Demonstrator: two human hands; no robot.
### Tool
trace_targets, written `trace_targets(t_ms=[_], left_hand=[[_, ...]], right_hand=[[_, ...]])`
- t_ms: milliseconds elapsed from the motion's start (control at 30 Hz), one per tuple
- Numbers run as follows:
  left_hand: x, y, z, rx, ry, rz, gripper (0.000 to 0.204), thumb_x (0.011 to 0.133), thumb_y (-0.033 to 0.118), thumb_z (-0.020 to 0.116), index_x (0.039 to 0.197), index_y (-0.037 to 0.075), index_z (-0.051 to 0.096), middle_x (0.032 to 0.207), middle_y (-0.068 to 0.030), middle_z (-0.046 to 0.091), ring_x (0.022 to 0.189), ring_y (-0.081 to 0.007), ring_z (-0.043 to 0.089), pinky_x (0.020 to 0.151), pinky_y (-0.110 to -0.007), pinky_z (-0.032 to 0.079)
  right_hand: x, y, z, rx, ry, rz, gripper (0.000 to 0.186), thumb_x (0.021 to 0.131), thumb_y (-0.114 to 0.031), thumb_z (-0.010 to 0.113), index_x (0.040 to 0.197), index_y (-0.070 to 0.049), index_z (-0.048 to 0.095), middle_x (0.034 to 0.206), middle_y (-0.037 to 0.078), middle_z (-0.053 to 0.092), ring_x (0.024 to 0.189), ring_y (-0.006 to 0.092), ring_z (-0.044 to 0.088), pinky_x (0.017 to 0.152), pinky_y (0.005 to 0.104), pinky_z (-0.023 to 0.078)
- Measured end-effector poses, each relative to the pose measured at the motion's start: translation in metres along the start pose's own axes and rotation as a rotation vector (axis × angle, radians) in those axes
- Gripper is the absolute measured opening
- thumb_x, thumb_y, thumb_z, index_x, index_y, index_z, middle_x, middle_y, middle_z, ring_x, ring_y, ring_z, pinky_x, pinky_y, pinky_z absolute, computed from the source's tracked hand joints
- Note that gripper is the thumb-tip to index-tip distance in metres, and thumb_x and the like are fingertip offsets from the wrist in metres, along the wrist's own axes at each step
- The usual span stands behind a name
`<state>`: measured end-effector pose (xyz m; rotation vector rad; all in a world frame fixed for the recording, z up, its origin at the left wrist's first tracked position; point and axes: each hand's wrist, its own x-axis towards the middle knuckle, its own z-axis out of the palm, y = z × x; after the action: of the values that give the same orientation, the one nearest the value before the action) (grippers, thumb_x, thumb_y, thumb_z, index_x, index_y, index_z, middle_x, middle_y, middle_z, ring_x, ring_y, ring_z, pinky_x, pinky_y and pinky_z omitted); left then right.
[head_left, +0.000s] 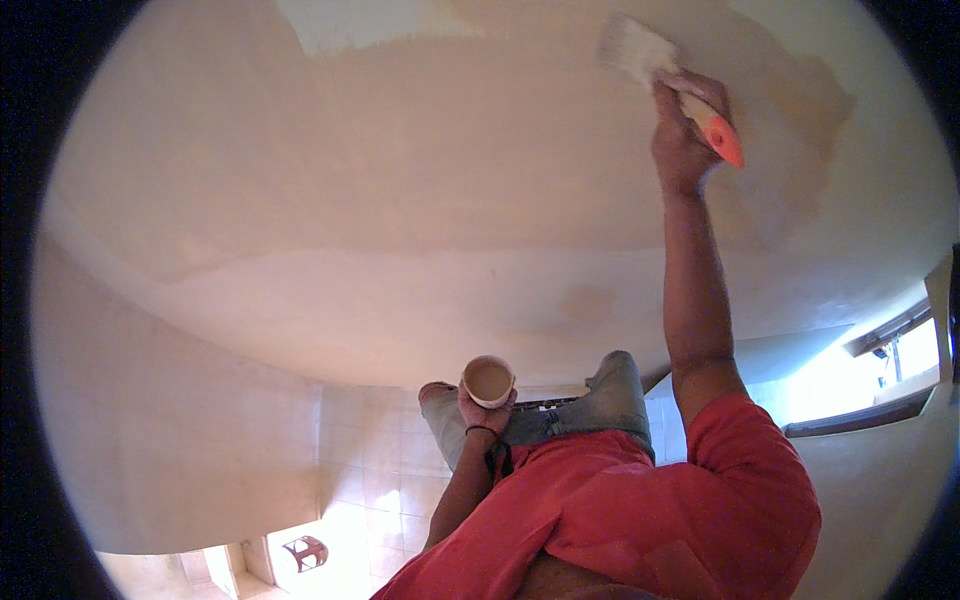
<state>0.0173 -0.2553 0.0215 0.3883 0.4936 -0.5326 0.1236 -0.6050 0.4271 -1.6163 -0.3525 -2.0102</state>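
Observation:
My right hand grips a wide paintbrush with an orange-tipped handle, its pale bristles against the wall in front of me at upper right. The wall carries uneven beige coating, with lighter areas at the top and along its lower part. Low in the middle, my left hand holds a small pale container of creamy beige liquid, upright in front of my grey trousers and red shirt.
A window with a dark frame lets bright light in on the right. A plain wall stands on the left. Tiled surface shows below, with a small dark red-brown stool in bright light at lower left.

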Motion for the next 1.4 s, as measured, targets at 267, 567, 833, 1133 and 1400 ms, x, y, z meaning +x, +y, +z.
trace_targets(t_ms=[267,567,833,1133,1400], left_hand=[[-0.001,-0.002,0.008,0.041,0.025,-0.001,0.043,0.091,0.054,0.050,0.118,0.023,0.062,0.120,-0.0030,0.063,0.110,-0.0291,0.058,0.082,-0.050,0.049],[-0.008,0.008,0.008,-0.006,0.045,-0.030,0.045,0.091,0.053,0.049,0.121,0.021,0.060,0.122,-0.0053,0.062,0.114,-0.0318,0.057,0.086,-0.051,0.047],[0.001,0.005,-0.006,-0.001,0.028,-0.036,0.049,0.086,0.054,0.049,0.121,0.021,0.061,0.120,-0.0063,0.063,0.112,-0.0401,0.057,0.084,-0.052,0.050],[0.008,0.007,-0.003,0.042,0.010,-0.044,0.048,0.087,0.055,0.047,0.120,0.022,0.062,0.121,-0.0055,0.063,0.113,-0.0362,0.057,0.085,-0.053,0.049],[-0.001,0.004,-0.003,-0.064,0.071,-0.060,0.047,0.091,0.051,0.045,0.129,0.024,0.057,0.135,-0.0023,0.056,0.127,-0.0292,0.049,0.096,-0.058,0.043]], right_hand=[[-0.017,-0.003,-0.033,-0.563,-0.129,-0.369,0.023,0.072,0.001,0.075,0.088,-0.015,0.070,0.092,0.007,0.069,0.092,0.0246,0.064,0.080,0.0376,0.052],[-0.036,-0.047,-0.001,-0.004,-0.359,-0.109,0.022,0.068,-0.001,0.079,0.083,-0.014,0.069,0.090,0.008,0.068,0.086,0.0245,0.066,0.078,0.0335,0.052],[-0.014,0.012,-0.083,-0.373,0.069,-0.194,0.015,0.078,0.002,0.074,0.087,-0.008,0.066,0.090,0.008,0.067,0.090,0.0229,0.065,0.081,0.0319,0.053],[-0.075,-0.051,-0.022,-0.049,-0.537,-0.144,0.023,0.063,-0.001,0.076,0.082,-0.012,0.070,0.094,0.010,0.066,0.088,0.0248,0.065,0.071,0.0353,0.055],[-0.130,-0.116,-0.048,0.405,-0.292,1.266,0.021,0.077,-0.004,0.077,0.092,-0.002,0.063,0.080,0.010,0.067,0.070,0.0188,0.066,0.062,0.0306,0.055]])
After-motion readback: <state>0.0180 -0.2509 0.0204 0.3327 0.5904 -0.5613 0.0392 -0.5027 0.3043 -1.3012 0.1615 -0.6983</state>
